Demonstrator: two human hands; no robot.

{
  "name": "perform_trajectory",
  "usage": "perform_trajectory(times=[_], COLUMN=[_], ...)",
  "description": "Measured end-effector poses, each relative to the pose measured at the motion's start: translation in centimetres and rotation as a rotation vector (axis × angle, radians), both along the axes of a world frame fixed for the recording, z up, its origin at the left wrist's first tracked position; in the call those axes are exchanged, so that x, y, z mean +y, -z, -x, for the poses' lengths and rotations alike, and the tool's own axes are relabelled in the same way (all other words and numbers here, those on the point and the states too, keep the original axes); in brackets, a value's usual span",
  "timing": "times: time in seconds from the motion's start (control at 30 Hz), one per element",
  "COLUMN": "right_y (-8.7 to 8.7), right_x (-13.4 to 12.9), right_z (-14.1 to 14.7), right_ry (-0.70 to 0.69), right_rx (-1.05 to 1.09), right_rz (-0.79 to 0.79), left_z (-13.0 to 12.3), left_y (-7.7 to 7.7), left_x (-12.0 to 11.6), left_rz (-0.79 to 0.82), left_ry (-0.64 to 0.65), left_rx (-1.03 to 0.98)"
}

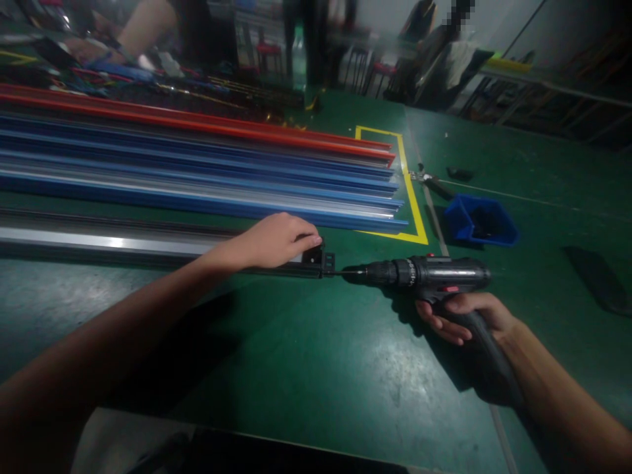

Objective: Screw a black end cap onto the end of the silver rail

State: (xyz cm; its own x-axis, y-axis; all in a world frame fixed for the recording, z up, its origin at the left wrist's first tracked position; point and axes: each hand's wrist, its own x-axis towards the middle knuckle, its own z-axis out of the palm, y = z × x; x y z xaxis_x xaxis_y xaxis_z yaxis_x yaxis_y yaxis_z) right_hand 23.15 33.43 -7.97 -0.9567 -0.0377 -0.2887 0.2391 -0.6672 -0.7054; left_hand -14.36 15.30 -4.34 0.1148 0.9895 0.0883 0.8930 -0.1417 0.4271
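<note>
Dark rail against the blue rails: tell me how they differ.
The dark rail is a single piece with a silver strip, while the blue rails form a side-by-side group. The dark rail's right end lies outside the yellow outline; the blue rails' right ends lie inside it. The left hand is at the dark rail's end, but no hand is on the blue rails. Both run lengthwise on the green table.

Dim room; overhead glare on green tabletop [296, 382]; dark arm shadows; background blurred.
</note>
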Motion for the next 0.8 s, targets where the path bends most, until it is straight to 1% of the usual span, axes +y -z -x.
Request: perform_trajectory(times=[0.27, 0.53, 0.8], right_y=[-0.06, -0.02, -0.04], right_x=[-0.01, -0.01, 0.11], right_z=[-0.12, -0.12, -0.20], right_ry=[0.001, 0.005, 0.002], right_rx=[-0.031, -0.030, -0.056], right_rz=[-0.009, -0.027, -0.007], left_z=[-0.05, 0.06, 0.13], left_y=[0.07, 0.22, 0.35], left_x=[0.07, 0.19, 0.18], left_rz=[0.002, -0.002, -0.019], left_ry=[-0.017, -0.005, 0.005], left_rx=[0.011, 0.013, 0.018])
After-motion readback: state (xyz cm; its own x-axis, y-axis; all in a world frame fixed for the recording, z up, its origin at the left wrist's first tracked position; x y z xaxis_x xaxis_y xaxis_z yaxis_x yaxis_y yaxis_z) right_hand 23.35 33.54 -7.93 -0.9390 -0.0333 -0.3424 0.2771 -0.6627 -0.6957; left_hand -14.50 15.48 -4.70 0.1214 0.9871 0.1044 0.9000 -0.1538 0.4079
